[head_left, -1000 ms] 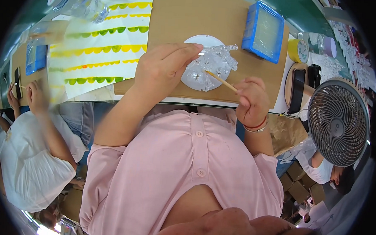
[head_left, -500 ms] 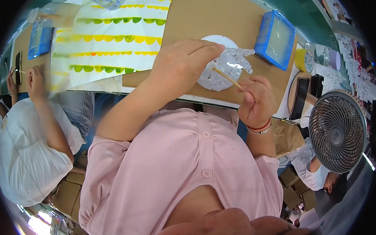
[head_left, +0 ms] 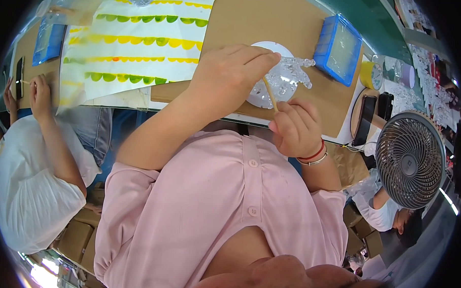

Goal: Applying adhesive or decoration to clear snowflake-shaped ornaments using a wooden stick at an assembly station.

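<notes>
My left hand (head_left: 227,80) is closed on a clear, branched plastic-looking piece (head_left: 297,64), its prongs pointing right. Beneath it lies a round white dish (head_left: 260,98) on the brown board (head_left: 265,23); clear bits seem to lie in it, though the held piece partly covers them. A thin wooden stick (head_left: 271,94) is pinched in my right hand (head_left: 298,128), just below the dish. Its upper end reaches up beside my left fingers, and what its tip touches is hidden.
A blue tray (head_left: 321,51) stands right of the dish. Farther right are a yellow roll (head_left: 367,75), a dark phone-like object (head_left: 365,118) and a grey fan (head_left: 410,160). Left lies a white sheet (head_left: 143,39) with yellow and green scalloped rows. A co-worker in white (head_left: 36,183) sits at left.
My right hand has moved left and slightly down, toward my left hand. The stick has swung from a slant to nearly upright. My left hand keeps the clear piece, barely shifted.
</notes>
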`<state>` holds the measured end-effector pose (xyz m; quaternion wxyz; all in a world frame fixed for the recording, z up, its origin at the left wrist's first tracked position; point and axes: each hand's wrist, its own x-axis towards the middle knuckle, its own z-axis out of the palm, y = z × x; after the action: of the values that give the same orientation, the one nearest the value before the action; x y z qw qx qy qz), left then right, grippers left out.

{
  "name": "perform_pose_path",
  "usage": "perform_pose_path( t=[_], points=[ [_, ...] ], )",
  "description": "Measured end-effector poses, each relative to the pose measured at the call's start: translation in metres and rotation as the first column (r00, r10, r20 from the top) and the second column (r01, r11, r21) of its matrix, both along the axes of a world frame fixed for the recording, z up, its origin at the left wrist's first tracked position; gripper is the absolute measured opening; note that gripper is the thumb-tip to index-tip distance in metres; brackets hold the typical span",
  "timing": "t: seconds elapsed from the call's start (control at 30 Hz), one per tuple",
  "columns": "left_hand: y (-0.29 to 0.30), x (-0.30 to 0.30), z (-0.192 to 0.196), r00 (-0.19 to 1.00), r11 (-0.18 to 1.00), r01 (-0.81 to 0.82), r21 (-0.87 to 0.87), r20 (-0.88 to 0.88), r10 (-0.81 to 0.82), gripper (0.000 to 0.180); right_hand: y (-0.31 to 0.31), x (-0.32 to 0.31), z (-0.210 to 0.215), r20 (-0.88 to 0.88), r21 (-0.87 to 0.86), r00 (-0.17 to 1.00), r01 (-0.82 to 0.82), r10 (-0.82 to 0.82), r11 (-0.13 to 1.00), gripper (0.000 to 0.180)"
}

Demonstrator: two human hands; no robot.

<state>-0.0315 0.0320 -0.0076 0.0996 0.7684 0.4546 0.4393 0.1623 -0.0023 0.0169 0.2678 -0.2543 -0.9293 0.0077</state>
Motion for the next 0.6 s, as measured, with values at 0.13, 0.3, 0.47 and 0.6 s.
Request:
perform_pose_path(
  t=[0.13,0.3,0.47,0.6],
  points=[
    [0.0,0.002,-0.001,1.0,1.0,0.005,0.005,0.005,-0.005,0.025,0.005,-0.003,-0.011,0.021,0.108,1.0,0.007,-0.009,0.994,0.016],
    [0.0,0.001,-0.001,1.0,0.999,-0.01,0.033,-0.005,0.011,0.026,0.008,-0.006,0.0,-0.039,-0.024,0.997,0.071,-0.072,0.997,0.01],
    [0.0,0.002,-0.002,1.0,0.998,-0.011,0.055,-0.002,0.011,0.026,0.017,-0.011,0.004,-0.083,-0.048,0.993,0.078,-0.082,0.996,0.008],
    [-0.004,0.0,0.001,0.998,0.999,0.039,-0.033,-0.038,-0.041,0.031,0.021,-0.017,0.005,-0.054,-0.002,0.996,0.066,-0.066,0.998,0.01]
  ],
)
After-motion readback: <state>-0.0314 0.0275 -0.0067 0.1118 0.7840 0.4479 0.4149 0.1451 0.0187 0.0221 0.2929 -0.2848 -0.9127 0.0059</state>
